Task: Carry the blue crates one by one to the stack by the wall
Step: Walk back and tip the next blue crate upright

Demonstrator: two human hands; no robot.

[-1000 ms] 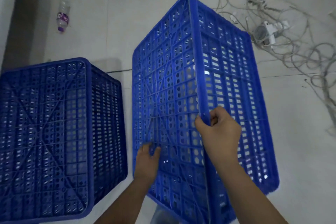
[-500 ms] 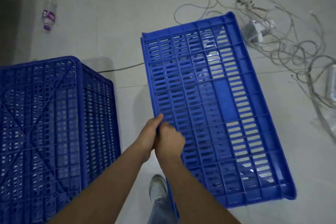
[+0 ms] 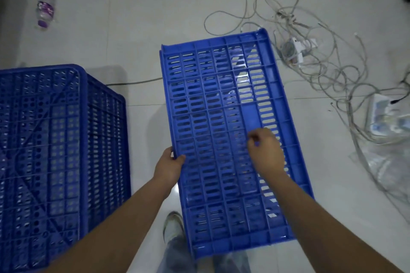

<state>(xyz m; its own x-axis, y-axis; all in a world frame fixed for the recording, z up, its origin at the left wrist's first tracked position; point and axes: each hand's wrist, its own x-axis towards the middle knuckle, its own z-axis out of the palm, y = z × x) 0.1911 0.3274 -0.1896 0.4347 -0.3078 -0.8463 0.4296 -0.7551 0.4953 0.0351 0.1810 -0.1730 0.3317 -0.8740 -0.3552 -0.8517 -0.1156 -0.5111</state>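
A blue slotted crate (image 3: 221, 104) is held in front of me, its long side wall facing up toward the camera. My left hand (image 3: 169, 166) grips its left edge with thumb over the rim. My right hand (image 3: 266, 152) rests on the slotted wall right of centre, fingers hooked into a slot. Another blue crate (image 3: 55, 162) stands upside down on the floor to the left, its ribbed bottom facing up.
A tangle of grey cables (image 3: 321, 55) with a white adapter (image 3: 295, 49) covers the floor at the right. A plastic bottle (image 3: 45, 10) lies at the far left. Clear bags (image 3: 386, 159) lie at the right. My shoe (image 3: 173, 225) shows below the crate.
The crate has rotated from showing its bottom grid to showing a side wall. My hands, together at the left edge half a second ago, have separated; the right one moved onto the wall.
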